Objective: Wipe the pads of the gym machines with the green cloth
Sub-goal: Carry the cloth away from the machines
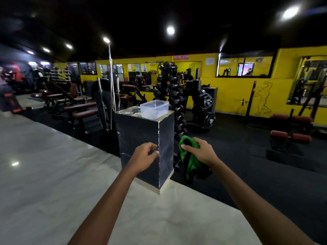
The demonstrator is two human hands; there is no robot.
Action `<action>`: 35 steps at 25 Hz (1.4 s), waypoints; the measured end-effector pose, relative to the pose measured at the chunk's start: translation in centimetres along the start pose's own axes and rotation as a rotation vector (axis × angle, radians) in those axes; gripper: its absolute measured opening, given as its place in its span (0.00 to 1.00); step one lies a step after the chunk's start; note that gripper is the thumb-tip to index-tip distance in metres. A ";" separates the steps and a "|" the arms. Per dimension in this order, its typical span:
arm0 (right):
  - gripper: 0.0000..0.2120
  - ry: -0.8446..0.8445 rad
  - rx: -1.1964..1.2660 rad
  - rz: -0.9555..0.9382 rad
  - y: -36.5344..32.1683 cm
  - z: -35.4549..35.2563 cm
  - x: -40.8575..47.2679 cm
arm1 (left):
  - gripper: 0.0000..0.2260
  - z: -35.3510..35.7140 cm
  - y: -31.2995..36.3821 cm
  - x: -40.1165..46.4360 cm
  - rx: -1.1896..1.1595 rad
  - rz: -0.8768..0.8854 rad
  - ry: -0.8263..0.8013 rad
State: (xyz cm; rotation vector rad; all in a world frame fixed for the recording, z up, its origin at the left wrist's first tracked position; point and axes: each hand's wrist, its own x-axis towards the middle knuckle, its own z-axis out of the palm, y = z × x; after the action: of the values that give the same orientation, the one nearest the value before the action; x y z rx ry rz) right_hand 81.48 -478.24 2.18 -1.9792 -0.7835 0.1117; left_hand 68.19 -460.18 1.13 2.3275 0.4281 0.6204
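Head view: two hands, right (200,151) gripping one green cloth (190,165), left (145,154) curled, holding nothing.

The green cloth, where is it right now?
In the head view the green cloth hangs from the right hand, just right of the black block that carries a clear plastic box.

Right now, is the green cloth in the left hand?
No, the right hand grips the green cloth; the left hand holds none of it.
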 end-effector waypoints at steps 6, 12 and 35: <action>0.16 0.001 0.036 -0.011 5.1 1.2 16.8 | 0.12 4.2 -4.6 15.3 0.012 0.010 -0.014; 0.15 -0.055 0.028 -0.065 7.9 0.9 34.6 | 0.14 6.7 -7.7 31.6 0.004 -0.020 0.037; 0.11 -0.078 0.019 -0.157 8.3 19.6 91.9 | 0.13 3.0 -32.9 84.0 0.125 -0.040 0.072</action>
State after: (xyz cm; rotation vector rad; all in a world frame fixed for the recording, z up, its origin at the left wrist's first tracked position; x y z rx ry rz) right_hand 150.34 -413.94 6.80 -1.8975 -0.9820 0.1036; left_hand 135.37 -399.89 2.92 2.4132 0.5598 0.6764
